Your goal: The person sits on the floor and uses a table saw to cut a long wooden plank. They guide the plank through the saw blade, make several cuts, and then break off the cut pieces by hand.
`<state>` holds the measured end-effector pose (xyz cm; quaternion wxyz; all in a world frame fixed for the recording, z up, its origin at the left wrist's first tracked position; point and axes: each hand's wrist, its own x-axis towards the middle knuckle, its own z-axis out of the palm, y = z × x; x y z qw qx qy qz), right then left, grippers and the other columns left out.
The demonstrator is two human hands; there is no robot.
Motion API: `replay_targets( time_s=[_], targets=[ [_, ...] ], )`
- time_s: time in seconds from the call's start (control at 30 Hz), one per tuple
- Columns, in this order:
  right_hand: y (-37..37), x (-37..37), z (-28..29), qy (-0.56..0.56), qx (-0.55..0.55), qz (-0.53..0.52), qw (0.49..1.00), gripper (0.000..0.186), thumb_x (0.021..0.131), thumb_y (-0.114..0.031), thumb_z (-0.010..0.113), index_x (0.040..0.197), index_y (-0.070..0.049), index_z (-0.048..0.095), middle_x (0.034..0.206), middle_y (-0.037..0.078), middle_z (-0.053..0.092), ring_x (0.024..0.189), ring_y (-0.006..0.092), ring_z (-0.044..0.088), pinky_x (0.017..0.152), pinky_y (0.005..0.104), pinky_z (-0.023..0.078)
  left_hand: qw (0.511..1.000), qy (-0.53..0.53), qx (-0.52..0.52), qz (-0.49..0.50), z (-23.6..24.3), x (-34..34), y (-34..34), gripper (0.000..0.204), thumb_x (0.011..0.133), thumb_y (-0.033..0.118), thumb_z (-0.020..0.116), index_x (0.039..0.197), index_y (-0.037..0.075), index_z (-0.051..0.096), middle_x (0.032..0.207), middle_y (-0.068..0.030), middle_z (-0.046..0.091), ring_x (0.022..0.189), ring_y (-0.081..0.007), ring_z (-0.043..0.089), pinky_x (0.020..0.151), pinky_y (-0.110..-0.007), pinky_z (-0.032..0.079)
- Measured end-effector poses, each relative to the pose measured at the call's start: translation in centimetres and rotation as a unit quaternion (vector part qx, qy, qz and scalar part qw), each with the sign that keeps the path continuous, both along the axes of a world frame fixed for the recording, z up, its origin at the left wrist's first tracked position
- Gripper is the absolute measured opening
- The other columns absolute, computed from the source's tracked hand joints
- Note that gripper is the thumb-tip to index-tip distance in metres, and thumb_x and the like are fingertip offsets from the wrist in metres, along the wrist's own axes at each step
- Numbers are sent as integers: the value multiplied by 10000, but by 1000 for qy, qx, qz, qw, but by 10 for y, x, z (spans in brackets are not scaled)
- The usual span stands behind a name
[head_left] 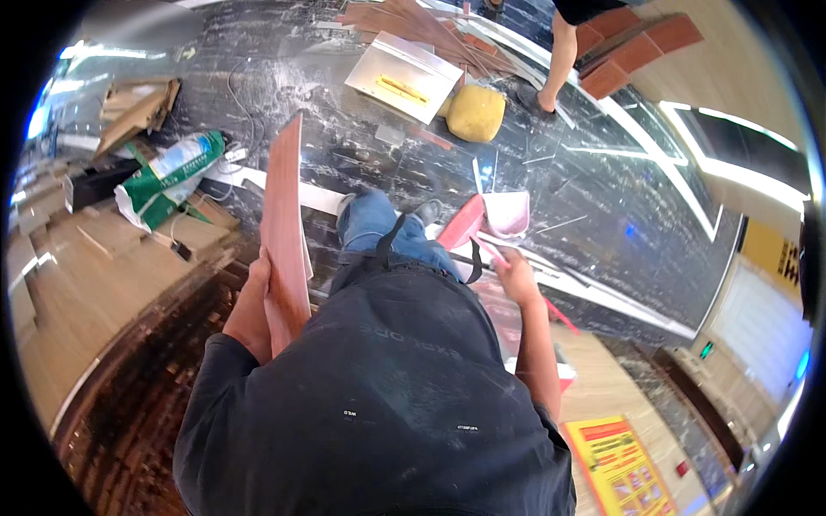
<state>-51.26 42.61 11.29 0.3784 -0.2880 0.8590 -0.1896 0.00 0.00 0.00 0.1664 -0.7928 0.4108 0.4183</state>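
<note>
My left hand (255, 294) is closed around the edge of reddish wood-look planks (286, 215), held upright at my left side. More than one board seems to be in the grip. On the right, my right hand (516, 277) is wrapped round a thin pink handle (562, 315). It slants toward a pink wedge-shaped head (465, 222) that looks like a broom's. Beside that head stands a pale pink dustpan (508, 213) on the dark floor; whether they touch I cannot tell.
Ahead lie a white board (403, 76) with a yellow tool on it, a yellow bucket-like container (476, 113) and a pile of planks (430, 34). A green-and-white bag (176, 172) rests at left. Another person's leg (561, 60) is at the far right.
</note>
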Motion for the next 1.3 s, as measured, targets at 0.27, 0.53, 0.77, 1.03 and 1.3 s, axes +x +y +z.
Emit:
replay_targets(
  time_s=[0.27,0.53,0.77,1.03,1.3],
  targets=[
    [-64,-127,-12,-44,14,140,989,367,912,-235,639,1201,-10,616,1163,218,652,1037,348,658,879,418,517,995,-37,-78,44,-19,-64,71,949,947,702,247,1198,-152,575,1263,-337,561,1267,-429,496,1045,-451,391],
    [-55,-252,-69,-105,27,239,965,317,968,-319,566,1090,-33,628,877,182,657,871,360,644,768,418,505,990,-90,-103,27,-29,-160,59,900,940,683,250,1178,-107,608,1247,-338,558,1251,-449,495,1064,-467,375],
    [-87,-389,-76,-127,95,323,933,331,992,-343,526,1014,-26,617,807,158,606,808,305,601,729,397,482,981,-134,-118,81,-22,-228,11,860,927,690,297,1259,-50,583,1299,-308,539,1259,-420,503,1065,-464,390],
    [-117,-566,-99,-120,163,461,864,386,1020,-371,480,927,-18,605,726,131,548,737,242,552,685,373,454,955,-154,-206,146,-33,-366,96,819,939,660,322,1186,-61,624,1228,-316,579,1198,-444,542,1011,-464,433],
    [-137,-668,-88,-198,268,362,871,410,999,-341,540,945,56,628,838,132,646,787,210,590,719,365,450,930,-123,-169,302,-94,-495,219,777,950,644,368,1092,-60,667,1129,-312,634,1127,-464,581,962,-499,458]
  ],
)
